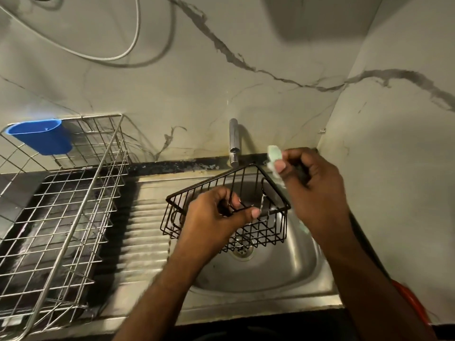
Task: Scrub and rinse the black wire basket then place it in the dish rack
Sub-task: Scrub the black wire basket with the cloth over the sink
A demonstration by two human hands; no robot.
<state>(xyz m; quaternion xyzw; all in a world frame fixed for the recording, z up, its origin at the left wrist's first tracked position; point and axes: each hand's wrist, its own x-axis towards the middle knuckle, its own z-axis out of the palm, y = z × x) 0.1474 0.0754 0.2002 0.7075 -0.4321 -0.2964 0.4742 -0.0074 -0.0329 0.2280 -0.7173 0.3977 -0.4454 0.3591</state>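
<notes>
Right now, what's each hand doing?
Left hand: grips the basket by its rim.
Right hand: holds a pale green scrubber.

A home kitchen: steel sink [283,274], tap [234,141], dish rack [61,217] (marble-look walls).
</notes>
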